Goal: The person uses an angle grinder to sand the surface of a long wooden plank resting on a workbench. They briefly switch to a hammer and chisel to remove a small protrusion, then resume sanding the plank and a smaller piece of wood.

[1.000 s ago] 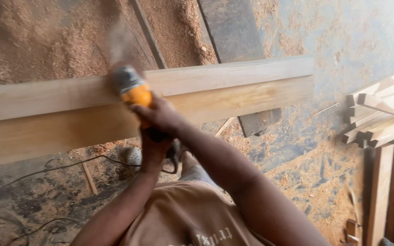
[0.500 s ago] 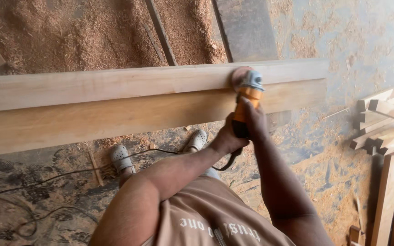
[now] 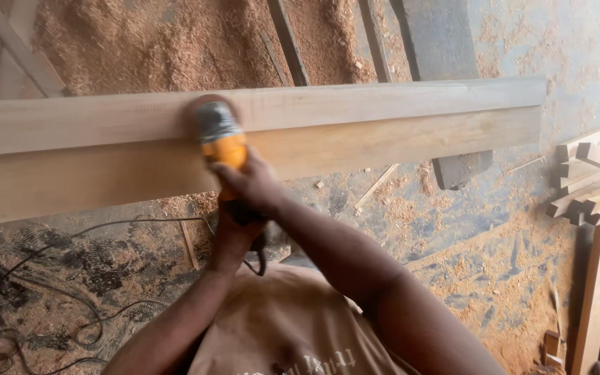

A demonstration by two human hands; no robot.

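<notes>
Both hands clamp an orange angle grinder [image 3: 221, 142] against a long pale wooden plank [image 3: 383, 121]: the right hand [image 3: 253, 184] wraps its body, the left hand [image 3: 234, 232] grips the rear. Sawdust [image 3: 147, 48] covers the floor; stacked timber [image 3: 595, 184] lies at right.

A woodworking shop is shown. The floor [image 3: 494, 278] is covered with sawdust [image 3: 147, 42]. Cut timber [image 3: 592, 187] is stacked aside

- My hands [image 3: 248, 187] are on the sander [image 3: 220, 139] at frame centre; the long plank [image 3: 397, 128] bars the way across the upper half.
- Lower left, cables [image 3: 50, 292] clutter the floor.
- Right edge, stacked timber [image 3: 592, 180] blocks me.
- Centre right, open sawdusty floor [image 3: 467, 236].
</notes>
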